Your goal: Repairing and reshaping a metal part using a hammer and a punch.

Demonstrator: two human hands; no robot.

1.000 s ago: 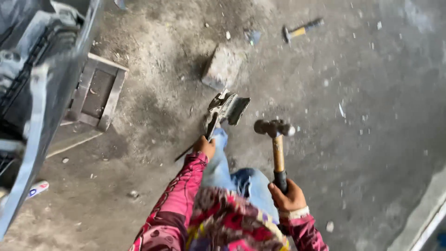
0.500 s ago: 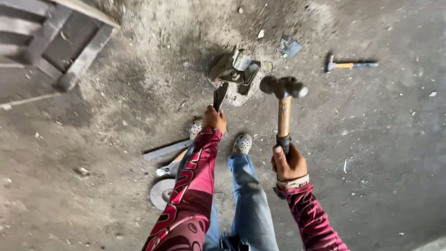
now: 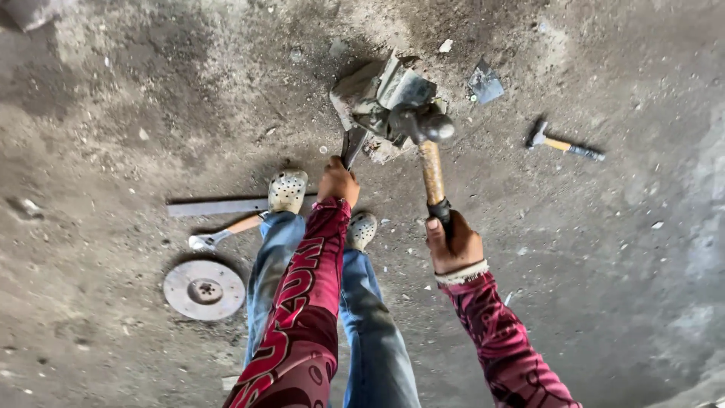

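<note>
no container showed on the concrete floor (image 3: 113,136); everything lay loose on the dust. the left hand (image 3: 337,182) was stretched forward and down, the arm in a red patterned sleeve almost straight, and its fingers were closed around the lower end of a dark chisel (image 3: 353,146). the chisel stood tilted, its tip going up toward a grey metal piece (image 3: 375,94) that lay on the floor just in front of the feet; whether the tip touched it i could not tell. the right hand (image 3: 451,243) was raised, wrist bent a little, with the fingers wrapped tight around the black grip at the end of a hammer (image 3: 429,147) with a wooden handle. the thumb lay along the grip, pointing up. the round steel head of the hammer was over the metal piece, beside the top of the chisel and well away from the fingers that held it. two feet in pale perforated clogs (image 3: 288,190) stood below the metal piece, with blue jeans above them. to the left lay a flat metal bar (image 3: 215,206), a small tool with a wooden handle (image 3: 223,231) and a round metal disc (image 3: 204,289). a second hammer (image 3: 565,143) lay well apart on the right, and a small grey scrap (image 3: 484,82) lay near the metal piece.
</note>
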